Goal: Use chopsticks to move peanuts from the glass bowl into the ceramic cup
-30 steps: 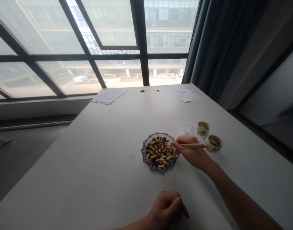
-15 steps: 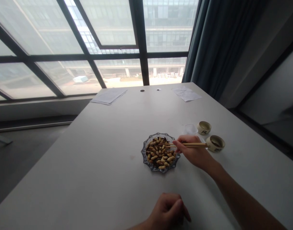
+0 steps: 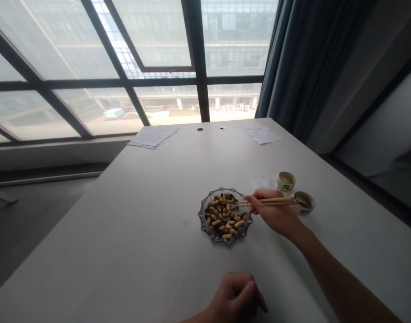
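A scalloped glass dish [image 3: 208,230] holds unshelled peanuts [image 3: 222,214] mixed with dark bits. My right hand [image 3: 276,213], at the dish's right side, is closed round a pair of wooden chopsticks [image 3: 271,202]. Their tips point left over the right part of the dish; whether they pinch a peanut is too small to tell. Nearer to me, my left hand [image 3: 237,296] rests on the table with its fingers curled in, and nothing shows in it.
Two small pale bowls, the farther bowl [image 3: 286,181] and the nearer bowl [image 3: 305,204], stand right of the dish beside a clear plastic tray [image 3: 267,181]. Papers [image 3: 154,136] and another sheet [image 3: 262,133] lie at the far end of the white table [image 3: 131,224], before the windows.
The chopsticks' tips and my right hand have shifted slightly right, and the chopsticks are spread a little differently. My left hand stays in place.
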`<state>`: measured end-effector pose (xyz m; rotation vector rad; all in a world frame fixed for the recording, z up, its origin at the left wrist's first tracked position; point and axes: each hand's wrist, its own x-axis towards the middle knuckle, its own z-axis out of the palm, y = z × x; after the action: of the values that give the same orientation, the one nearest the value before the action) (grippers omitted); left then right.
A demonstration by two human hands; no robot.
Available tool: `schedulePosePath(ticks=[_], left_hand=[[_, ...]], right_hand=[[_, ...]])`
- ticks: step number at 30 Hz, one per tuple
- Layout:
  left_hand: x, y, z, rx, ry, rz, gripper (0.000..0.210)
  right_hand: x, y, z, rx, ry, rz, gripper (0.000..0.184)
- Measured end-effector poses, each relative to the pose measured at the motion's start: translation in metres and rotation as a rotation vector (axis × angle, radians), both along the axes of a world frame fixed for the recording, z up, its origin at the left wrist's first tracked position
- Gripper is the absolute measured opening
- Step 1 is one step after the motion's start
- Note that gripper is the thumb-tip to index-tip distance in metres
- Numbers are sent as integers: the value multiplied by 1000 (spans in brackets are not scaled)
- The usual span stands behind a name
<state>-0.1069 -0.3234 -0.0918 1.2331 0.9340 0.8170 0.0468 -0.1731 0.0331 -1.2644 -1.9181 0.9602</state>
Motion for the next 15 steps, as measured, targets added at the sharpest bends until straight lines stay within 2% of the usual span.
schedulePosePath(ticks=[3,5,12,15], left_hand=[[0,0,2,13,-13,-8,92],[-1,0,2,12,-19,-10,91],[-1,-1,0,-4,-19,0,92],[0,0,1,6,-30,-6,91]], right_hand=[[10,-3,14,51,-88,-42,41],[13,-6,19,32,-117,-41,43],[4,-4,9,-4,-48,16,33],[5,-3,9,10,-77,-1,38]])
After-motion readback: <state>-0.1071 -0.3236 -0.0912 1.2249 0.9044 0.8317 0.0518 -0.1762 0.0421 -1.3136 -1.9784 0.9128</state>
